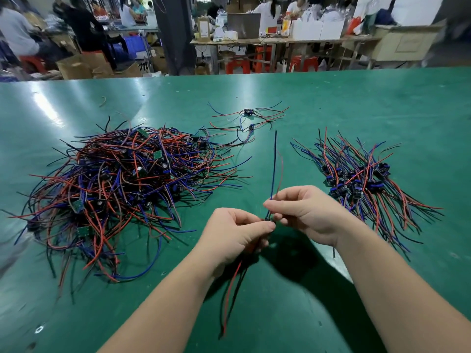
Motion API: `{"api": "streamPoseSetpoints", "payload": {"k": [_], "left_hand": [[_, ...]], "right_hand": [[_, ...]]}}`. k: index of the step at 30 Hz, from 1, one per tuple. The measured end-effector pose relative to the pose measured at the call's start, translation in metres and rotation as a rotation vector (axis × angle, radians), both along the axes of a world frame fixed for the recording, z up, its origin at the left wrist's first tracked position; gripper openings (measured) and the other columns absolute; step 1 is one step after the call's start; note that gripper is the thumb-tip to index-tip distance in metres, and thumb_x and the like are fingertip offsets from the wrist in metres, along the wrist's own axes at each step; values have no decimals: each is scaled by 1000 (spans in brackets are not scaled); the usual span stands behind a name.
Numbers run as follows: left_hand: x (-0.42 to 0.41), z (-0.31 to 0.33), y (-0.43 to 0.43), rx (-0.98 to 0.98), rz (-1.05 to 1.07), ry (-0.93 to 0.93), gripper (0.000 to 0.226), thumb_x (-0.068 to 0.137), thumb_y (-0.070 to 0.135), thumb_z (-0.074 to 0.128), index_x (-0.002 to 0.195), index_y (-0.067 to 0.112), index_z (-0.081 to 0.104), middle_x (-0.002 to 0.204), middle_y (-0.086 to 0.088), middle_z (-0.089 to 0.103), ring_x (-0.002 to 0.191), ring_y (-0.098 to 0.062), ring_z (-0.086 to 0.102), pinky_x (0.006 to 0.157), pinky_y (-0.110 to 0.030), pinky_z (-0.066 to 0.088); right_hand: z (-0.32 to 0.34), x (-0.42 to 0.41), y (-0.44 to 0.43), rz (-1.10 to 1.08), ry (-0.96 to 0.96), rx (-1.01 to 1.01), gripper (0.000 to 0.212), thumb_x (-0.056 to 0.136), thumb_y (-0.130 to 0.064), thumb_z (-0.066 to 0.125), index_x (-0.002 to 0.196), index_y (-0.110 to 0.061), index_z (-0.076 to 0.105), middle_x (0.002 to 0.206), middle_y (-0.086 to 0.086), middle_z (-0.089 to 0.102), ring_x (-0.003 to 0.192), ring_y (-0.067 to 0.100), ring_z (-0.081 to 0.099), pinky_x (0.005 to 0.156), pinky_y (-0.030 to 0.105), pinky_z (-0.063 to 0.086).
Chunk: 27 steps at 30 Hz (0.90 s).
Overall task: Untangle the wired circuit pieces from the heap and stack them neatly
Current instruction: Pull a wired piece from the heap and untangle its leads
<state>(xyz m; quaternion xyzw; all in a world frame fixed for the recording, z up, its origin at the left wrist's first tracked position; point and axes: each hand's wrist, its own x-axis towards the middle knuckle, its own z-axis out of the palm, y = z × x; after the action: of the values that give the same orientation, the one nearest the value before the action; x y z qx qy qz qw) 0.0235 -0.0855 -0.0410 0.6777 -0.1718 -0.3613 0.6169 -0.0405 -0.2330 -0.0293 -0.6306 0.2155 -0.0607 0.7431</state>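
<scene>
Glossy green table (pixel 331 98); tangled heap (pixel 122 189) of red, blue, black wires at left; combed stack (pixel 362 184) at right; left hand (pixel 237 238) and right hand (pixel 305 212) pinching one wired piece (pixel 269 220) between, thin leads above and below.

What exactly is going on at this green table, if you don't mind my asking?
A person is sorting wired circuit pieces. Both hands hold one piece above the green table: the left hand grips its small board, and the right hand pinches the blue and red wires that stick upward. A big tangled heap lies to the left, a neater stack to the right, and a few loose pieces sit farther back.
</scene>
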Motion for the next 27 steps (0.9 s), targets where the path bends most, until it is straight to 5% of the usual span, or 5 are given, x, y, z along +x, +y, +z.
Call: {"api": "streamPoseSetpoints", "payload": {"k": [3,9,21,27], "left_hand": [[-1,3,3,57,-117,-32,12,74,15,78,66,9,72,60,-11,68,52,-20,57,51,-22,41],[-4,5,3,101,-183,-63,13,73,18,80,65,12,73,61,-10,69,53,-18,62,51,-21,47],[-4,2,5,116,-241,-82,16,73,21,82,75,10,71,64,-11,70,47,-13,62,44,-16,42],[-3,-1,4,126,-261,-111,19,69,27,84,74,13,72,66,-8,71,52,-13,64,56,-24,47]], "right_hand": [[9,-9,-17,54,62,97,7,63,-8,72,57,-9,67,58,7,61,50,13,62,48,17,50],[15,-16,-45,-249,-96,149,14,64,-4,68,77,-1,63,64,12,68,52,14,66,48,18,53],[16,-15,-45,-531,-224,144,16,82,-2,67,72,-6,55,52,4,62,53,20,68,45,17,51],[18,-15,-45,-579,-161,173,21,91,-10,59,73,-6,51,40,0,51,43,15,64,37,14,44]]}}
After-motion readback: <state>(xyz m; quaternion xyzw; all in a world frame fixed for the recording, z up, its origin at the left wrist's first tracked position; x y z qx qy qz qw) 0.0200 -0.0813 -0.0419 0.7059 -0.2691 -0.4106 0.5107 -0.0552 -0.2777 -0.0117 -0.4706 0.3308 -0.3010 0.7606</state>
